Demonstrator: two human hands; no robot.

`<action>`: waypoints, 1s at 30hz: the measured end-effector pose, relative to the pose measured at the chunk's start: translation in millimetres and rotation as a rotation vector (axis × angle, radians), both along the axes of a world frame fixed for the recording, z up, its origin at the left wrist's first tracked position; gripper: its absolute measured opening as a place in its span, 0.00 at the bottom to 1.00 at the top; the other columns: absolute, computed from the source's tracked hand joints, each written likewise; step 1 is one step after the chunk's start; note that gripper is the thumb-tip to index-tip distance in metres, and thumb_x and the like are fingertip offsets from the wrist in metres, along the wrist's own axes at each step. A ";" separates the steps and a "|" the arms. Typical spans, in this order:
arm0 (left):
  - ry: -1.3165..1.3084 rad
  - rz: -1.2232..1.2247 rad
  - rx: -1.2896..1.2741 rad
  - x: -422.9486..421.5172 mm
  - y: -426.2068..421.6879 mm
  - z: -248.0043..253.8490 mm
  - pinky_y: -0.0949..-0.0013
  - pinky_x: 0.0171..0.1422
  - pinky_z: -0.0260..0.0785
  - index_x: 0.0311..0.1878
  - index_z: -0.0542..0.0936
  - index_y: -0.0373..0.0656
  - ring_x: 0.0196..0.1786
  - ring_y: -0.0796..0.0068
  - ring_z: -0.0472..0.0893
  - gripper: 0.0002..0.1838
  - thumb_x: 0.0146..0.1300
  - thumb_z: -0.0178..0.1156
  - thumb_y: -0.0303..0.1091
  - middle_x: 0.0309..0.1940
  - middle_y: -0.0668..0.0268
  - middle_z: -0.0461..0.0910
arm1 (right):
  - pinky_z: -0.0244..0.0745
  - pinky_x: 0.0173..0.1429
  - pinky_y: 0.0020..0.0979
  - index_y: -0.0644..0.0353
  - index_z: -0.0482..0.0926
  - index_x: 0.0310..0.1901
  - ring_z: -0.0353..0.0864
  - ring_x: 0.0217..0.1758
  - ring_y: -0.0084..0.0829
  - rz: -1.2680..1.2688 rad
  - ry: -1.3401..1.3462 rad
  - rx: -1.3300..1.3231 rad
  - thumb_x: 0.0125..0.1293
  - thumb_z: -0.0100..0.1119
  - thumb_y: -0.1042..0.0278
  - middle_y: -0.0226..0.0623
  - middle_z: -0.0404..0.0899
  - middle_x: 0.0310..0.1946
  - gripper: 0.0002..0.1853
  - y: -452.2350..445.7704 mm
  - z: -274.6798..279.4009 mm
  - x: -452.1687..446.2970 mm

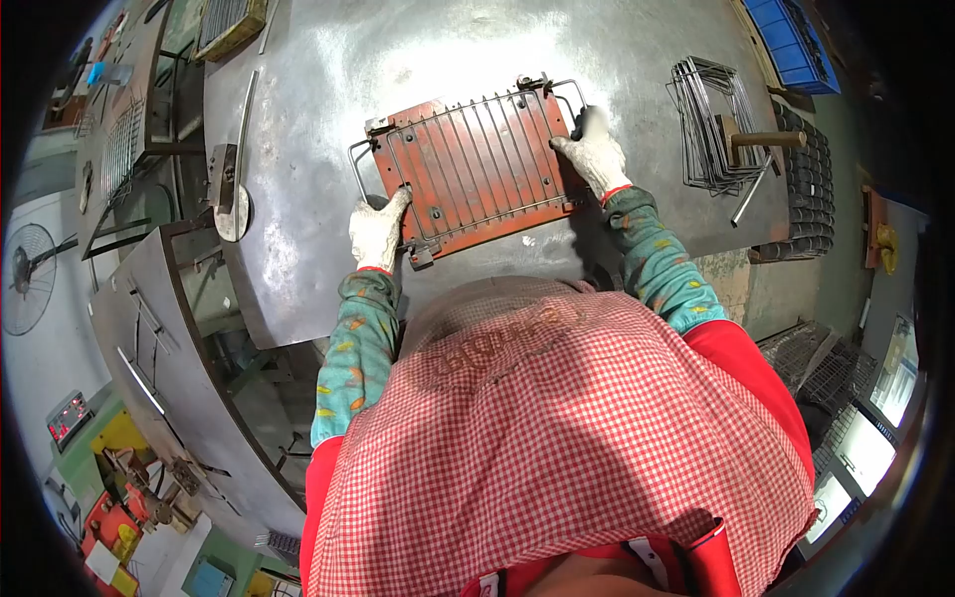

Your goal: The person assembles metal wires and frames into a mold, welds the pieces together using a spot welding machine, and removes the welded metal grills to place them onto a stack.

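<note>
A flat red metal plate (pixel 453 164) with a wire grid (pixel 484 149) of parallel rods on it sits slightly tilted to the table edge. Small dark clamps or blocks stand at its corners, and bent wire loops stick out at both sides. My left hand (pixel 374 237), in a white glove, grips the plate's lower left edge, thumb on top. At the right edge my right hand (pixel 596 159), gloved too, holds the plate with its thumb on the rim; dark fingertips show on this glove. The fingers' undersides are hidden.
A metal worktable (pixel 298 229) lies under the plate. On its right are stacked wire frames (pixel 711 129) and a wooden-handled hammer (pixel 766 139). A long-handled metal lever tool (pixel 234 194) is at the left. A blue crate (pixel 789 45) stands beyond the right edge.
</note>
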State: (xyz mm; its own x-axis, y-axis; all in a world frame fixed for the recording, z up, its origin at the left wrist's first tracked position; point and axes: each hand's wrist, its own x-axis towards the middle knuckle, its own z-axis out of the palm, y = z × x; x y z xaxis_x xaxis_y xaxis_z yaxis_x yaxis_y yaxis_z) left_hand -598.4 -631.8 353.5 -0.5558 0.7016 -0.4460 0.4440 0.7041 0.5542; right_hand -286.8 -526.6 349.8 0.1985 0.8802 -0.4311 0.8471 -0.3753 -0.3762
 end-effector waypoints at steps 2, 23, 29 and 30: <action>-0.002 0.003 0.001 0.5 -1.1 -3.6 0.60 0.44 0.73 0.37 0.79 0.34 0.34 0.59 0.81 0.29 0.49 0.68 0.55 0.29 0.54 0.82 | 0.69 0.65 0.45 0.58 0.55 0.69 0.73 0.62 0.50 0.001 -0.006 0.004 0.54 0.69 0.50 0.53 0.71 0.59 0.46 -0.9 -3.5 3.4; -0.132 -0.407 0.040 45.6 -41.8 -4.7 0.55 0.52 0.70 0.53 0.75 0.40 0.47 0.50 0.80 0.27 0.60 0.58 0.51 0.39 0.46 0.81 | 0.77 0.39 0.47 0.62 0.68 0.49 0.82 0.36 0.52 0.765 0.397 0.119 0.66 0.51 0.54 0.52 0.80 0.31 0.20 -69.2 -2.5 -128.6; 0.577 -0.462 0.326 -23.7 -54.1 -5.3 0.51 0.62 0.63 0.54 0.74 0.39 0.57 0.48 0.73 0.25 0.56 0.62 0.42 0.53 0.52 0.75 | 0.71 0.19 0.42 0.59 0.70 0.45 0.80 0.19 0.40 0.874 0.128 0.165 0.68 0.49 0.54 0.40 0.78 0.18 0.16 -84.9 -6.7 -118.8; 0.570 -0.462 0.312 -37.4 -57.7 -10.4 0.51 0.62 0.63 0.54 0.74 0.39 0.57 0.48 0.73 0.25 0.56 0.62 0.42 0.53 0.52 0.75 | 0.71 0.19 0.43 0.59 0.70 0.45 0.80 0.19 0.40 0.872 0.150 0.168 0.68 0.48 0.54 0.40 0.78 0.18 0.16 -83.7 -7.4 -118.8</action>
